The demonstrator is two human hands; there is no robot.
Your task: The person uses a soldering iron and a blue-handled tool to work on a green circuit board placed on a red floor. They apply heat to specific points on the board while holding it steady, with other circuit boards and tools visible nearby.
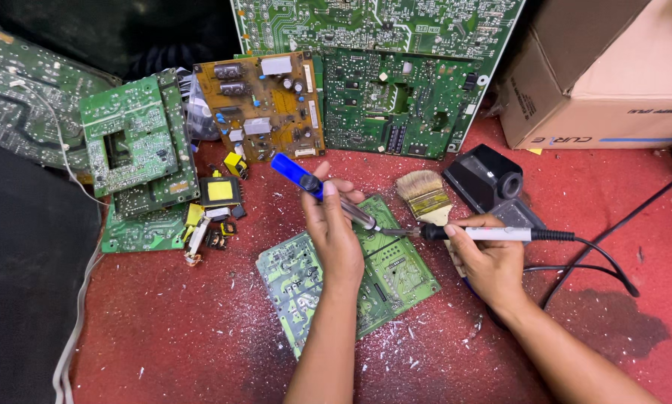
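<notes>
- The left hand is curling its fingers tight around a blue pump tool with a silver tip, holding it like a fat pen.
- The silver tip is pointing down and to the right, ending just above the flat green board.
- The right hand is gripping a white soldering iron with its fingers wrapped closed around the handle.
- The iron's thin metal tip is pointing left and is meeting the pump tool's tip over the top edge of the board; I cannot tell if the two tips are touching.
- A black cord is running from the back of the iron off to the right.
- The same right hand is also seeming to hold a brush with pale bristles, sticking up behind the iron.
- The green board is lying flat on the red mat, under both hands, with white crumbs all around it.
- A black stand is sitting just past the brush.
- An orange board and more green boards are leaning or lying at the back and left.
- Small yellow and black parts are sitting near the left pile.
- A cardboard box is sitting at the top right.
</notes>
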